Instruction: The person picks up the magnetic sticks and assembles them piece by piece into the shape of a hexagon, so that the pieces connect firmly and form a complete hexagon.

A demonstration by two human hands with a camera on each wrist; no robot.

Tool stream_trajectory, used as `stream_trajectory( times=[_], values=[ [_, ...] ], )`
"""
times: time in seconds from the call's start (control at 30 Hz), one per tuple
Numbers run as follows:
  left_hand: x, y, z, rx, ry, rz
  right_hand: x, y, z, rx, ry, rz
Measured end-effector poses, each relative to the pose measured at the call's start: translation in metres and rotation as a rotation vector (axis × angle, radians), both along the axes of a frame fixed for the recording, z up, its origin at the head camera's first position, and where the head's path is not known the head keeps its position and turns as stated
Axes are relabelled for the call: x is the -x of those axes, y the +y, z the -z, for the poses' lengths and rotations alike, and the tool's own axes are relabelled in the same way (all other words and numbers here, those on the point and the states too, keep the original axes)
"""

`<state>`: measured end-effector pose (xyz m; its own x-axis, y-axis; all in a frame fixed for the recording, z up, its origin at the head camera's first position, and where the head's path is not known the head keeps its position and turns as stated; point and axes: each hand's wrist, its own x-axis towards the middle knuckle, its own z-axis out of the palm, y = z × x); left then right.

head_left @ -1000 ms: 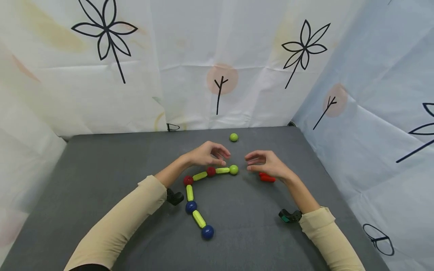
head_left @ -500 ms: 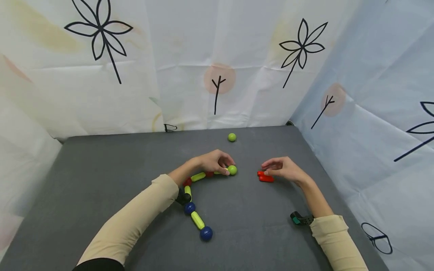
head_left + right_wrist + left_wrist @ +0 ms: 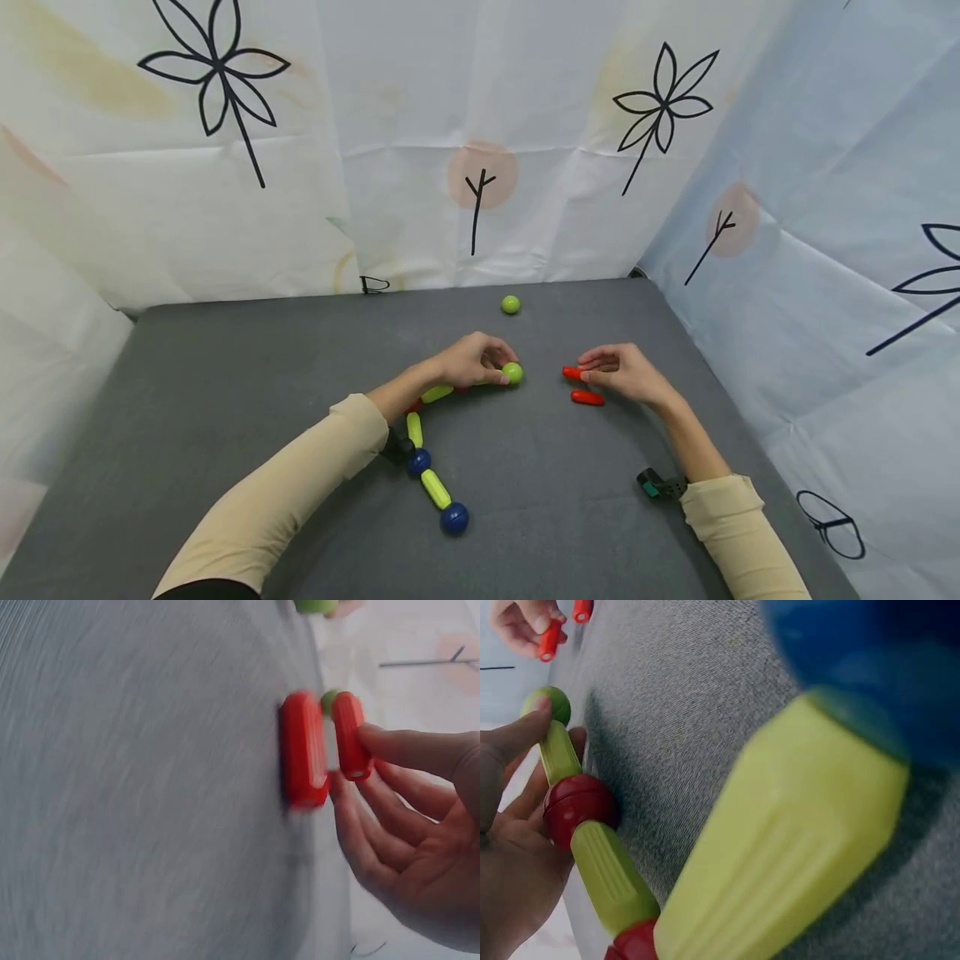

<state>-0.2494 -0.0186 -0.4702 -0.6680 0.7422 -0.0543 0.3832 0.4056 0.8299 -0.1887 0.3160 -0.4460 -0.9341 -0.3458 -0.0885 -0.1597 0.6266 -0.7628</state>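
Note:
Thumb and fingers of my left hand [image 3: 471, 360] hold the green ball [image 3: 513, 372] at the far end of a chain of balls and yellow-green rods [image 3: 435, 489]. In the left wrist view the thumb lies against that ball, and a red ball [image 3: 580, 806] follows along the chain. My right hand [image 3: 628, 372] pinches a red magnetic-looking rod [image 3: 349, 731] between thumb and fingers, slightly above the table. A second red rod [image 3: 587, 398] lies on the table just nearer to me. The left hand and forearm hide part of the chain in the head view.
A loose green ball [image 3: 511, 304] sits near the back edge of the grey table [image 3: 247, 358]. The chain's near end is a blue ball [image 3: 454, 518], with another blue ball [image 3: 419, 462] behind it. Patterned cloth [image 3: 405, 192] hangs around the table.
My left hand has come right and down onto the chain's green end ball. My right hand has moved right to the red rods, taken one and drawn it away from the other.

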Motion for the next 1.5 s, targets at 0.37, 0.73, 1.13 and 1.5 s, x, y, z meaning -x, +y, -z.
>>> stream_trajectory(
  times=[0.37,0.73,1.13,1.5],
  values=[
    [-0.005,-0.004,-0.008,-0.134,-0.097,-0.029,-0.011,-0.05,-0.012,0.138,0.05,0.023],
    [-0.006,-0.006,-0.013,-0.156,-0.131,-0.023,-0.013,-0.068,-0.011,0.162,0.104,0.053],
    [-0.012,0.005,-0.009,-0.196,-0.007,0.009,-0.014,-0.077,-0.016,0.183,0.098,0.033],
    [-0.016,0.006,-0.01,-0.211,-0.016,-0.01,0.02,-0.066,-0.037,0.18,0.03,0.001]
  ],
)
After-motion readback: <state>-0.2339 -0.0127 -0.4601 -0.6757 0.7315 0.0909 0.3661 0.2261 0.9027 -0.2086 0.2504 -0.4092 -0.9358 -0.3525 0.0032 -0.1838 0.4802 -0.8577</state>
